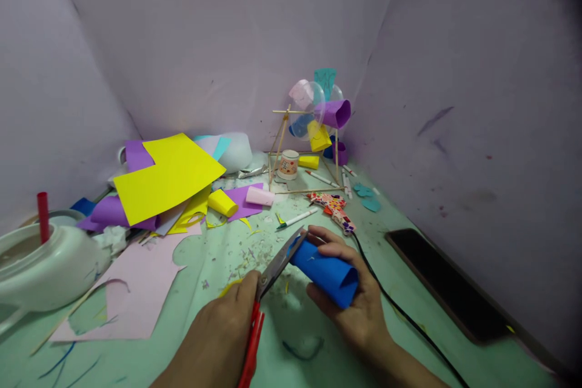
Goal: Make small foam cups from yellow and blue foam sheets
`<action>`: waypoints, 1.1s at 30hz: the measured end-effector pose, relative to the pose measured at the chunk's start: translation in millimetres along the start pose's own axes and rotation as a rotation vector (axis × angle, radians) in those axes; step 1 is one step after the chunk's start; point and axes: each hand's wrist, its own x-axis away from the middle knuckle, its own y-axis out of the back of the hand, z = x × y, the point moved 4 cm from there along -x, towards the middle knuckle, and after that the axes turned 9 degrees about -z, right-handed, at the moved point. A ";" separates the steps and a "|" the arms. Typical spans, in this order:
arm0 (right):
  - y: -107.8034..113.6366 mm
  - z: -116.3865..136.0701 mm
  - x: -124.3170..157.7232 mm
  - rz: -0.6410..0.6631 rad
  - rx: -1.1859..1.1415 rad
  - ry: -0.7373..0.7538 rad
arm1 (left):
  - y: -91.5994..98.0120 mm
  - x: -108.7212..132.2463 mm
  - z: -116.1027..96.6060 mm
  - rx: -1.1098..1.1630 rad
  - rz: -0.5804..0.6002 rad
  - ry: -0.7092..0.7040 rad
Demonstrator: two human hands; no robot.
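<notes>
My left hand (222, 327) is closed around the red handles of a pair of scissors (275, 267). The blades reach up and right to the far end of a blue paper tube (325, 273), one of them across its rim. My right hand (359, 297) grips that tube, with fingers over the top and right side and the thumb below. The tube lies tilted, its wider open end towards me. A thin blue paper strip (304, 351) rests on the table beneath. Just beyond the hands lie a white marker (297, 218) and a patterned glue gun (334, 209).
At the back, a stick frame (279, 145) carries a wheel with coloured paper cups around a paper cup (288, 165). Yellow sheets (168, 176), pink paper (145, 291) and a white pot (50, 273) occupy the left. A phone (450, 285) and black cord (400, 315) lie right.
</notes>
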 end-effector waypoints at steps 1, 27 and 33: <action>-0.2 -1.2 0.3 0.005 -0.002 -0.018 | -0.5 -0.1 -0.8 -0.008 0.015 0.008; -1.9 -2.8 2.9 0.022 -0.104 -0.081 | 21.2 -5.2 -5.2 0.120 0.141 0.032; 2.1 -7.9 2.8 -0.081 -0.033 -0.114 | 18.7 -1.1 4.6 0.124 0.016 -0.029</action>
